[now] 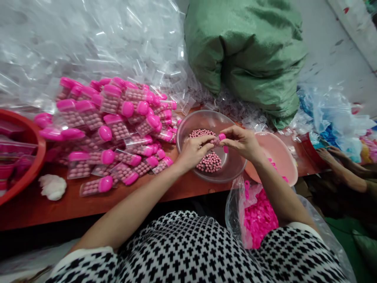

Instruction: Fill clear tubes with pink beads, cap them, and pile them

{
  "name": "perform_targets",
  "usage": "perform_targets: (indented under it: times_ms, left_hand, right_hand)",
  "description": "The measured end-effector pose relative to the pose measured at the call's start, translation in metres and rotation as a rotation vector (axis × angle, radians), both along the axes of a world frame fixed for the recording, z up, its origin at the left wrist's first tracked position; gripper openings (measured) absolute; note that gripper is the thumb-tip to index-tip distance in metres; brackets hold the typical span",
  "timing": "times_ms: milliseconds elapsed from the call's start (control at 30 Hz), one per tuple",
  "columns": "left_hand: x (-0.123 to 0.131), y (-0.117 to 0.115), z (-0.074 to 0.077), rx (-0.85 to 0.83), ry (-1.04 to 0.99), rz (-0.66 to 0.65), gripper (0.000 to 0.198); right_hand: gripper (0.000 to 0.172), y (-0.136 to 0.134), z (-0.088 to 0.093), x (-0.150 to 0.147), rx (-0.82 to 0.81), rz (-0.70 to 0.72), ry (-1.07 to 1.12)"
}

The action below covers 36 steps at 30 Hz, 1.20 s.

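Observation:
My left hand (196, 152) is closed around a small clear container of pink beads (216, 140), held over a translucent bowl (184, 127). At the container's right end sits a bright pink cap (222, 136), pinched by the fingers of my right hand (243, 142). Loose pink beads (209, 162) lie in the bowl beneath both hands. Whether the cap is fully seated I cannot tell. To the left, a heap of bead-filled clear containers with pink caps (113, 127) covers part of the reddish-brown table (129, 200).
A red basin (41, 151) stands far left, beside a white wad (53, 186). Clear empty containers (88, 39) pile up behind. A green sack (244, 51) sits at the back. Right are a pink basin (282, 151), a bag of pink pieces (259, 216) and another person's hands (331, 157).

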<state>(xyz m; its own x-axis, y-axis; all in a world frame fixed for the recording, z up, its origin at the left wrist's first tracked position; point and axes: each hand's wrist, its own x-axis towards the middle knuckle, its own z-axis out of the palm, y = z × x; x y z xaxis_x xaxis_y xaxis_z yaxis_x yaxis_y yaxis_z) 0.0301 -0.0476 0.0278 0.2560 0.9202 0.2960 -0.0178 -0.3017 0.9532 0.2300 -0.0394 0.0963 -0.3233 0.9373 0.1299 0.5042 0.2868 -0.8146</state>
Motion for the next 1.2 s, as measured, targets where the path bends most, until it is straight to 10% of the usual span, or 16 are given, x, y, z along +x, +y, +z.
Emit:
perform_targets:
  times_ms: [533,1000,1200]
  left_hand:
    - [0.001,-0.01,-0.008,0.261,0.044,0.096,0.024]
    - [-0.003,-0.011,-0.011,0.278,0.128,-0.072,0.026]
    - [-0.001,-0.011,-0.007,0.128,0.107,0.018,0.023]
  right_hand:
    - [0.033,-0.009,0.005,-0.012,0.333,0.219,-0.309]
    - [0.013,-0.009,0.006,0.001,0.47,0.547,-0.405]
    - [0.012,-0.001,-0.007,-0.004,0.491,0.428,-0.38]
